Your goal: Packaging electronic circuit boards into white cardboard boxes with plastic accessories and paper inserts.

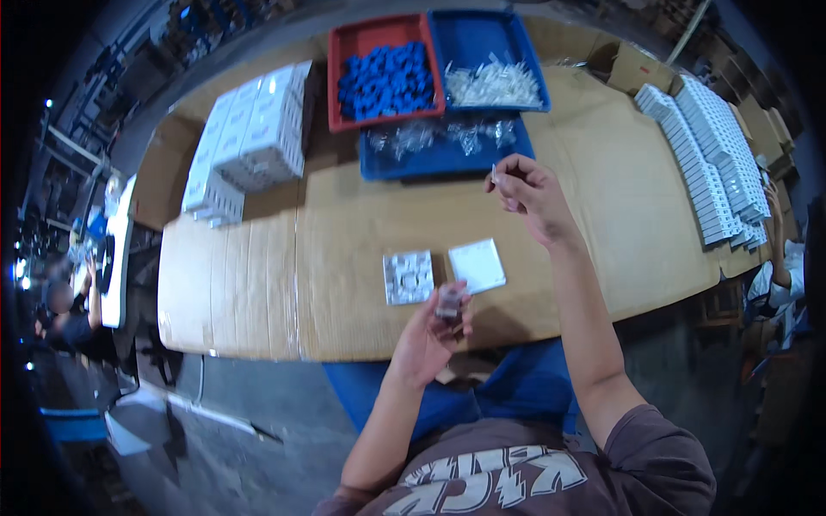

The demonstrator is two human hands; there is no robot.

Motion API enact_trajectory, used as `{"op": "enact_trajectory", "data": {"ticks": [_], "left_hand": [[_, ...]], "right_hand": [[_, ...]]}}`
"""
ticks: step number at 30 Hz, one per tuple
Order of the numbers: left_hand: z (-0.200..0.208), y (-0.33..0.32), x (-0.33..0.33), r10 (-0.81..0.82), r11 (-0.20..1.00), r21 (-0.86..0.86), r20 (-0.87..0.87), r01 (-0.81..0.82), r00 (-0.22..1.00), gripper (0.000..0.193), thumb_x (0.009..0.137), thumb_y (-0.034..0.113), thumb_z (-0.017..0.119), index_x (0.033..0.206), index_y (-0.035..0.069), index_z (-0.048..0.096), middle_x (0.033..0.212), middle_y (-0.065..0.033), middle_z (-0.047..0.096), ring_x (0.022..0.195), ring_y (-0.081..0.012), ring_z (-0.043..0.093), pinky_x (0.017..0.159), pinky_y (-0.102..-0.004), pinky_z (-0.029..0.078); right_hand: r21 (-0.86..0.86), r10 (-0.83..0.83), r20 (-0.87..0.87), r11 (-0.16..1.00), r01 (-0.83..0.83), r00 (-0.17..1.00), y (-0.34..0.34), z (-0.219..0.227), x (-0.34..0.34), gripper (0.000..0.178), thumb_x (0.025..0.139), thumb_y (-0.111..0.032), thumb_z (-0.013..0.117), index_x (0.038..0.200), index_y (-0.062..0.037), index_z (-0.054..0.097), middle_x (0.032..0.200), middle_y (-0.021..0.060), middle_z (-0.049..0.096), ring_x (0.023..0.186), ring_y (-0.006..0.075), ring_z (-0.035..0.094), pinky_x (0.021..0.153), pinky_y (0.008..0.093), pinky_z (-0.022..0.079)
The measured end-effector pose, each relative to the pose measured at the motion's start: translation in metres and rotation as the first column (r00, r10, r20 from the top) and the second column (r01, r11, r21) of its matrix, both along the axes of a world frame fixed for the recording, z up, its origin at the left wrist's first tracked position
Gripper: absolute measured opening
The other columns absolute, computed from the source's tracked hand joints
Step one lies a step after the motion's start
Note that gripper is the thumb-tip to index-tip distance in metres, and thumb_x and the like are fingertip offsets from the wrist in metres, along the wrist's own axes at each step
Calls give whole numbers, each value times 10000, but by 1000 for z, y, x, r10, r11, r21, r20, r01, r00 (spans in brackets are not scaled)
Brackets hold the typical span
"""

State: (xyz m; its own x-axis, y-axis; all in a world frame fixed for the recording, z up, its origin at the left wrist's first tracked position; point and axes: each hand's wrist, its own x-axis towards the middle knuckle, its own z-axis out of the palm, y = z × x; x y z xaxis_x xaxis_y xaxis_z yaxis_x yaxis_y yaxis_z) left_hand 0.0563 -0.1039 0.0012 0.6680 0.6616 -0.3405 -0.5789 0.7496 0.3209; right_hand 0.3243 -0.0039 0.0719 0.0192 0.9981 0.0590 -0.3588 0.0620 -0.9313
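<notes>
My left hand (428,344) is closed around a small clear plastic piece (448,303), held just over the near side of the cardboard-covered table. Its fingertips are close to two flat square items: a box (408,277) with a grey-and-white patterned face, and a plain white square (478,266) to its right. Further out, my right hand (531,199) is raised in a pinch. Between its thumb and forefinger is a thin, pale sliver (494,173), too small to identify. That hand is in front of a blue tray (391,167) of clear plastic pieces.
Behind that tray stand a red tray (342,43) of blue parts and a blue tray (469,26) of white pieces. White boxes (274,116) are piled at left, smaller white boxes (710,163) at right. One person (82,318) sits far left; another (774,275) is at right.
</notes>
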Motion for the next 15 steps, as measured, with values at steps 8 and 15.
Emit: {"op": "enact_trajectory", "data": {"ticks": [8,15], "left_hand": [[11,-15,-1,23,1000,-18,-50,-24,998,493,1104,434,531,1429,67,588,1214,-57,727,986,-191,675,841,-353,542],[28,-32,-3,-11,1000,8,-148,12,989,441,1086,461,563,1330,99,624,1187,-57,730,994,-198,677,820,-341,543]], "right_hand": [[-130,-7,328,990,52,945,-108,-34,-51,103,956,-42,747,1048,4,759,898,-5,699,761,30,575,653,207,444],[-69,146,582,989,-131,800,-121,10,-60,127,949,-46,748,1057,20,743,864,27,704,702,77,634,654,253,483]]}}
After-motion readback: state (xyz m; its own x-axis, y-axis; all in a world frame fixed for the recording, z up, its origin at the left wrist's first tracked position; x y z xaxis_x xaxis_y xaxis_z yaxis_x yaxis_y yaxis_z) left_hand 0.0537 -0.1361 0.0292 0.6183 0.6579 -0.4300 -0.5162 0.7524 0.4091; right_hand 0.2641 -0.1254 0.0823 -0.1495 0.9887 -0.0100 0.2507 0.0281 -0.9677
